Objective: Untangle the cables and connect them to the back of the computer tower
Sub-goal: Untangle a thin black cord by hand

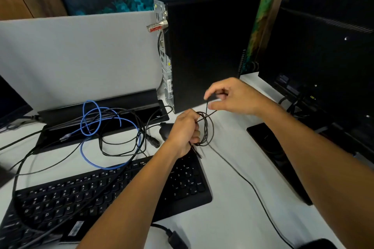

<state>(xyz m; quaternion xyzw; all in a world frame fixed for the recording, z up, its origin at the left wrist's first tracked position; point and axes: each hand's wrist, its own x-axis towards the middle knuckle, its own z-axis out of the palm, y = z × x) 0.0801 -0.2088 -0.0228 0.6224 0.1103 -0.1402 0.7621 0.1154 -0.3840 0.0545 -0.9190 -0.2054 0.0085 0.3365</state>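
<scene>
White desk (232, 198) is seen from above, with a black keyboard (101, 194) nearest. Beyond it, a coil of thin black cable (208, 129) is gripped in the closed left hand (185, 133), its end pinched by the right hand (232, 97). Blue cable (91, 119) lies tangled at left. Farthest, the computer tower (208, 50) stands upright.

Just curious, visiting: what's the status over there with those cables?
Left hand gripping coiled black cable. Right hand pinching its end. Blue cable tangled on desk. Computer tower rear unconnected.
</scene>
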